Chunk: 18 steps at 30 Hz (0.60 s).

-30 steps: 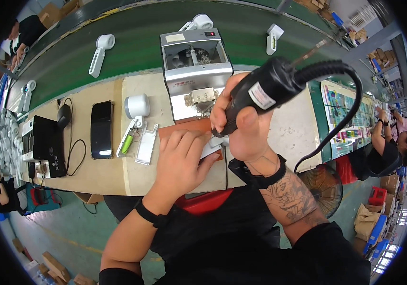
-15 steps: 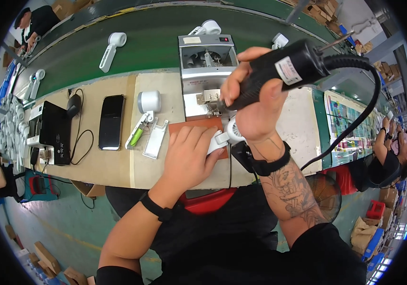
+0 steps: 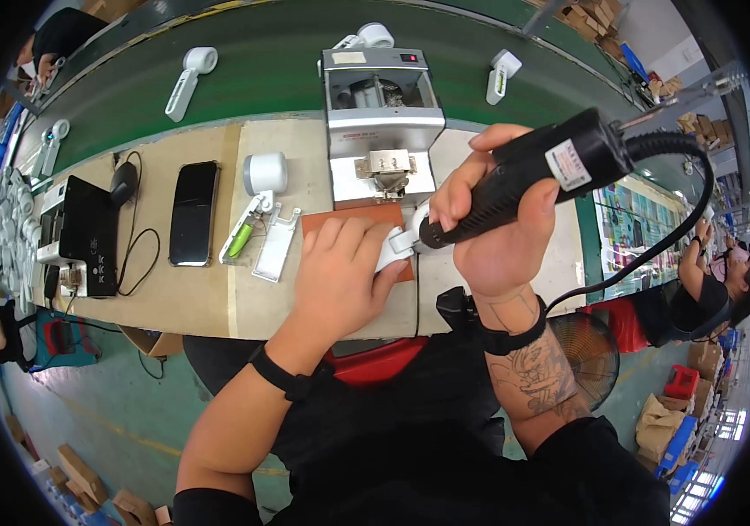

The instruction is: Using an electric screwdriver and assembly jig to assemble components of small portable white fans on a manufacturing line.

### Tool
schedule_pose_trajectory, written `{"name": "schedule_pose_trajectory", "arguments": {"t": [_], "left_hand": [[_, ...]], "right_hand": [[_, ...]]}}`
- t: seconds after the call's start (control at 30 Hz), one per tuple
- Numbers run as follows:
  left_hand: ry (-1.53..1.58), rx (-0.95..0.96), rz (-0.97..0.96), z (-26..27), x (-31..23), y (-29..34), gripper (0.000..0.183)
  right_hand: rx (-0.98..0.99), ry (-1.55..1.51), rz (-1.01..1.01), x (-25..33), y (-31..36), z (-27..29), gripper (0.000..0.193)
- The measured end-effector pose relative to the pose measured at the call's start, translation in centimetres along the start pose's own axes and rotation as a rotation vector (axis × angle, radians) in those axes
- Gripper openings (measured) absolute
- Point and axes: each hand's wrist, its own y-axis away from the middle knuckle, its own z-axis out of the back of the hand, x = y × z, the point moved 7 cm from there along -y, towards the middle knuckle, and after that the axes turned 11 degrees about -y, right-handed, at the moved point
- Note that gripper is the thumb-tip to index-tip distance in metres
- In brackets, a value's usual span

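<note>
My left hand (image 3: 340, 267) is closed around the handle of a white handheld fan (image 3: 397, 246), pressing it onto a reddish-brown mat (image 3: 315, 219). A black electric screwdriver (image 3: 524, 180) is gripped in my right hand (image 3: 506, 237), its cable curving from the rear end. The screwdriver's nose is down at the fan's neck joint; the bit and most of the fan head are hidden. Left of the mat lies another fan (image 3: 265, 174) with its handle opened, a green battery (image 3: 240, 240) showing inside. Beside it is a loose white handle cover (image 3: 276, 245).
A grey metal screw feeder (image 3: 384, 131) stands beyond the mat. To the left are a phone (image 3: 194, 213), a cable and a black box-shaped device (image 3: 86, 237). More white fans (image 3: 184, 83) lie on the green conveyor (image 3: 279, 66). Other people work at both sides.
The screwdriver has come down, bringing its nose from above the fan to the fan's neck joint. My left hand keeps its hold on the fan. The whole view has shifted slightly.
</note>
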Motion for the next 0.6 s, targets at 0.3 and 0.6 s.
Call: {"name": "schedule_pose_trajectory", "arguments": {"t": [0.3, 0.6], "left_hand": [[0.005, 0.002, -0.004, 0.0, -0.4, 0.2, 0.046], [0.019, -0.006, -0.020, 1.2, -1.4, 0.0, 0.051]], "right_hand": [[-0.025, 0.039, -0.059, -1.0, 1.6, 0.4, 0.084], [0.015, -0.319, -0.090, -1.9, 3.1, 0.5, 0.079]]}}
